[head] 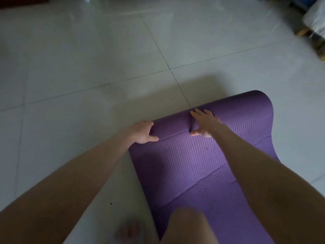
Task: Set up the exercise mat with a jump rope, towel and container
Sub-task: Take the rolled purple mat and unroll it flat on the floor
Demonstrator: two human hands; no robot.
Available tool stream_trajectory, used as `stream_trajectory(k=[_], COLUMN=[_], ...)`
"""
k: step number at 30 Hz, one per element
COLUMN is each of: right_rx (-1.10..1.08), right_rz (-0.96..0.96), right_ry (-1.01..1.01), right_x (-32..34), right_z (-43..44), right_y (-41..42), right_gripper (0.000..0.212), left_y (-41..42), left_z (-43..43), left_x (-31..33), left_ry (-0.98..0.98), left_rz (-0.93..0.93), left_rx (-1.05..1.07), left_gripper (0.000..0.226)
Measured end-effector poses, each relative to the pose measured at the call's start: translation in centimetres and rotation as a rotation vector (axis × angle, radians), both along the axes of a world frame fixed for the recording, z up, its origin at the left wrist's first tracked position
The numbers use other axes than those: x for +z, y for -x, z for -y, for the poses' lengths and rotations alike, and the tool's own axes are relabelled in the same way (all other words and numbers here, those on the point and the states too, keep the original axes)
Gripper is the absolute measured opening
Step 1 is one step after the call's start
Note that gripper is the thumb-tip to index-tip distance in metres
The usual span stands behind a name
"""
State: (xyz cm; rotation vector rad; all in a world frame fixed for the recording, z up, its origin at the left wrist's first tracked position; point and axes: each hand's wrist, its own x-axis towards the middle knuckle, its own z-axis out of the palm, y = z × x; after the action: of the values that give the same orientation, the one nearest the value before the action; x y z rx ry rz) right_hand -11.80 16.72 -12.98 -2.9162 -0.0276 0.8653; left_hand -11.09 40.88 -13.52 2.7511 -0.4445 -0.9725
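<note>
One purple mat [190, 169] on the tile floor [88, 67], partly unrolled. Its long axis runs away from the person. The roll [237, 110] lies crosswise at the far end, slanting up to the right. Two hands are on the roll: left hand [143, 132] grips its left end, fingers curled over; right hand [204, 124] presses flat mid-roll, fingers spread. One knee [186, 224] is on the near part of the mat.

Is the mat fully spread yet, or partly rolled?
Partly unrolled. The near part of the mat lies flat on the floor, but a roll sits at its far end, under the left hand and right hand.
</note>
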Motion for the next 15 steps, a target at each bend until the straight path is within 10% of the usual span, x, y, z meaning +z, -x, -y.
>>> stream_trajectory(k=[10,15], right_rx=[-0.1,0.03], right_rz=[-0.215,-0.335], right_ry=[-0.007,0.084], right_x=[-1.7,-5.8], right_z=[0.8,0.5], right_y=[-9.8,-13.8], right_gripper=[0.123,0.103], left_y=[-7.9,-11.8], left_z=[1.1,1.1], left_x=[-6.9,-10.8], left_ry=[0.257,0.164], left_rz=[-0.128,-0.325], left_rx=[0.009,0.071], left_gripper=[0.053,0.069])
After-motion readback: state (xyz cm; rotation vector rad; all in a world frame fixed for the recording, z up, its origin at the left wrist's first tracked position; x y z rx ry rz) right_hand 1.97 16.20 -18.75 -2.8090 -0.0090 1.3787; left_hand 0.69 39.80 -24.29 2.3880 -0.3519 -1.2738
